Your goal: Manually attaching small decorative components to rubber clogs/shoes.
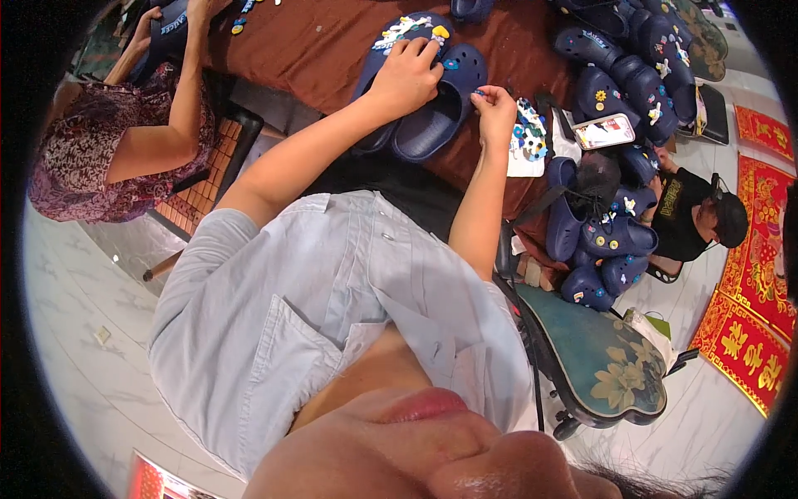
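On the brown-covered desk (291, 62): navy clog pair, both hands engaged

Near-plain clog (440, 110) is set toe-away beside the charm-covered clog (378, 66), likely so both fronts stay reachable. Left hand (409, 79) is bent over the pair, probably for steadying; whether anything is pinched under the fingertips can't be told. By the right hand (497, 108), a small blue piece (480, 93) is pinched between thumb and finger, just beside the near-plain clog; tip grip presumably suits its size. White card (524, 169) with loose charms (529, 137) is placed near that hand, probably for short reach. Further right: phone (604, 131), heaped clogs (615, 91). Far left, a dark item (170, 25) is held by a co-worker (125, 150).
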Demonstrator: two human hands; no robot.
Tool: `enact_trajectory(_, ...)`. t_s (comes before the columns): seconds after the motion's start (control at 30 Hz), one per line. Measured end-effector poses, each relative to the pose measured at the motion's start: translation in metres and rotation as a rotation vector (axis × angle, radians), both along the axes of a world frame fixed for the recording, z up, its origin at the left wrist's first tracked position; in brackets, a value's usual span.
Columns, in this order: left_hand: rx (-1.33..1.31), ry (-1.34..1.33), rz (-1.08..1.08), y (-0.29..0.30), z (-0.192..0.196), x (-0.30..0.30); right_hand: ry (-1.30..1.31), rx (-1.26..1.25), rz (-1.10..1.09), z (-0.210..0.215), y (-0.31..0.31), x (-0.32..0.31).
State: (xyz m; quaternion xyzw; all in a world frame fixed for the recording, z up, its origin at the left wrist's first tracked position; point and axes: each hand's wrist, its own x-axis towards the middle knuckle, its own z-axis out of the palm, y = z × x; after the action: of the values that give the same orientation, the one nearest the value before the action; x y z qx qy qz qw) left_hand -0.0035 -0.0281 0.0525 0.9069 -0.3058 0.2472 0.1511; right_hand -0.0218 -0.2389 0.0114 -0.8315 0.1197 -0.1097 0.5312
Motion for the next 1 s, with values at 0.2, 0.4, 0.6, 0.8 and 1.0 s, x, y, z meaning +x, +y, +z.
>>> enact_trajectory(0.2,0.008,-0.015,0.011,0.003,-0.002,0.0,0.006,0.12,-0.033,0.005,0.006,0.002)
enact_trajectory(0.4,0.153,-0.118,-0.012,-0.004,-0.006,0.005,-0.044,0.212,-0.147,0.002,0.011,0.005)
enact_trajectory(0.6,0.183,-0.145,-0.038,-0.005,-0.009,0.005,-0.348,-0.581,-0.09,0.021,0.035,0.004)
enact_trajectory(0.8,0.104,-0.09,-0.022,-0.003,-0.008,0.005,-0.406,-0.503,-0.112,0.028,0.03,-0.004)
enact_trajectory(1.0,0.08,-0.083,-0.029,-0.004,-0.007,0.005,-0.303,-0.533,-0.329,0.003,-0.043,-0.027)
